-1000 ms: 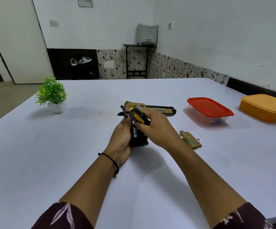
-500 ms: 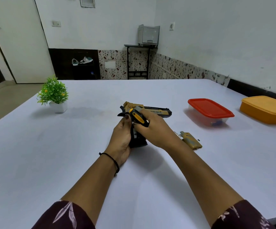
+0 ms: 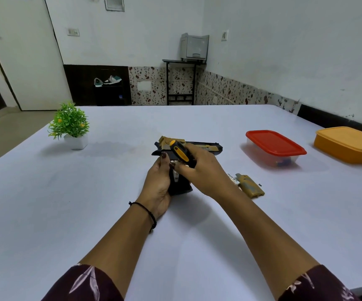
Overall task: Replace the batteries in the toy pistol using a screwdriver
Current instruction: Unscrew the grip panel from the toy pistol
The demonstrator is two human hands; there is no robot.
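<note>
The toy pistol (image 3: 206, 146) rests at the middle of the table (image 3: 78, 203), muzzle toward three o'clock, handle clasped in the left hand (image 3: 157, 183), the right hand (image 3: 204, 172) gripping the screwdriver (image 3: 179, 152); light, rigid plastic, I'd judge, best held by that handle.

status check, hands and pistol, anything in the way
Left hand grips toy pistol by its handle. Right hand holds screwdriver over it. Cover and one battery lie loose to the right, nothing blocking.
</note>
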